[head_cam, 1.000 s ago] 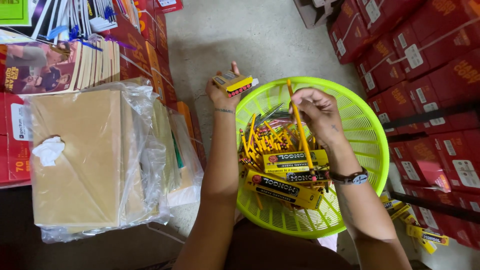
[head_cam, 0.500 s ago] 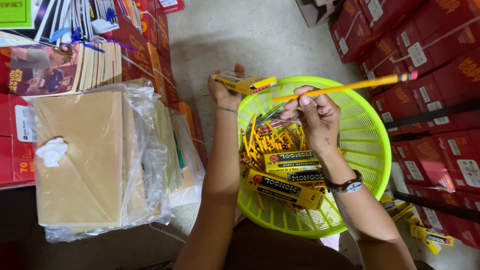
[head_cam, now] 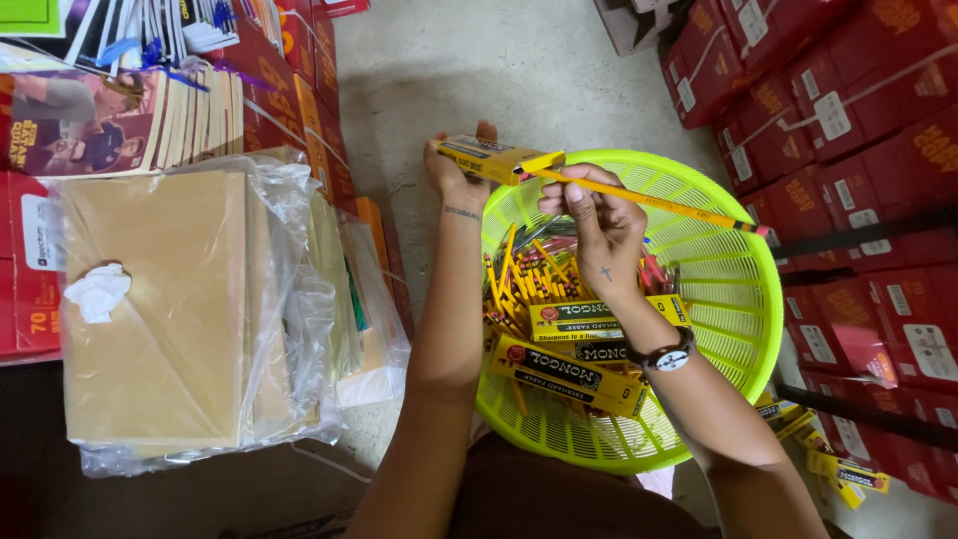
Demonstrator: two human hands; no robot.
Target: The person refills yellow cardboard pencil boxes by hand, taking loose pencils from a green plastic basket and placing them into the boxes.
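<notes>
Left hand [head_cam: 455, 178] clamps a small yellow cardboard pencil box [head_cam: 491, 158], open flap toward the right. Right hand [head_cam: 597, 225] pinches a long yellow wooden pencil [head_cam: 649, 203], tip at the box mouth. Both held above the round lime-green plastic basket [head_cam: 738, 329] of loose pencils [head_cam: 534, 274] and boxes.

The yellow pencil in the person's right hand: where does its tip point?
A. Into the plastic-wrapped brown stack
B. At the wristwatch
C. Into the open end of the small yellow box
C: the right hand aims the yellow pencil at the small yellow box, which the left hand holds.
</notes>
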